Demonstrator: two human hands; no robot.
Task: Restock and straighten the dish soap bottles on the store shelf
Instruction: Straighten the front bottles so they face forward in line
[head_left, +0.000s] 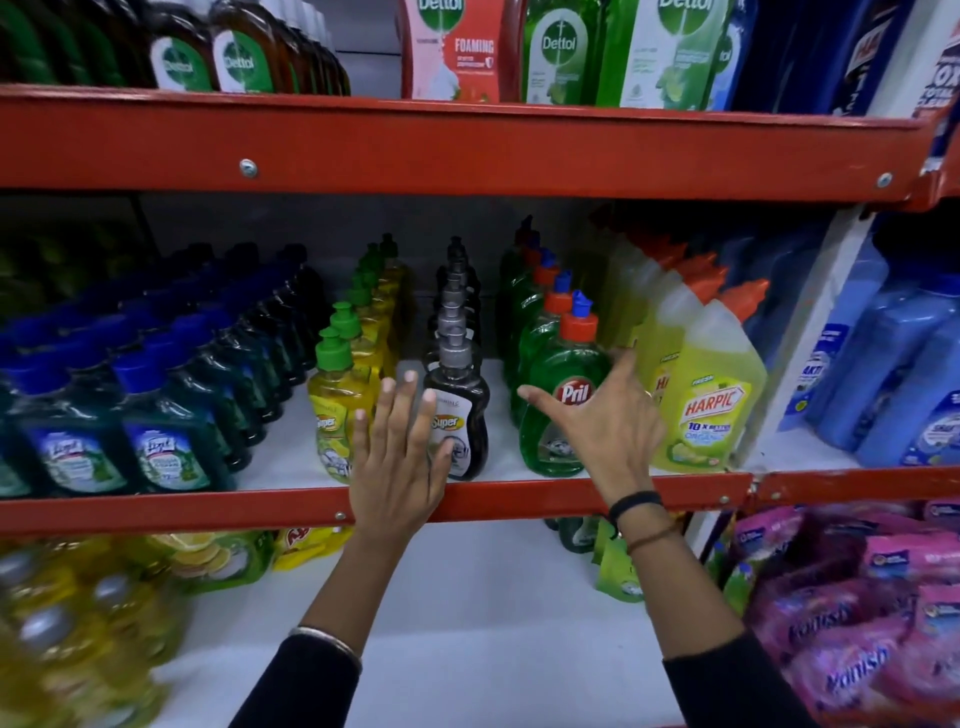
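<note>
We see left hand (397, 457) flat, open, at black soap bottle (458, 415); right hand (602, 415) spread open beside green bottle (558, 410) on shelf (519, 496).

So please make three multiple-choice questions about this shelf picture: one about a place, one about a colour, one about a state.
1. What stands directly right of the Pril bottle?
A. Harpic bottle
B. Lizol bottle
C. Dettol bottle

2. What colour is the cap of the front yellow Super bottle?
A. Orange
B. Green
C. Grey

3. How is the left hand?
A. Closed around a bottle
B. Open, fingers spread, before the dark Super bottle
C. Resting on the lower shelf

Answers:
1 A: the yellow Harpic bottle stands next to Pril on the right.
2 B: its cap is bright green.
3 B: the flat palm holds nothing.
</note>
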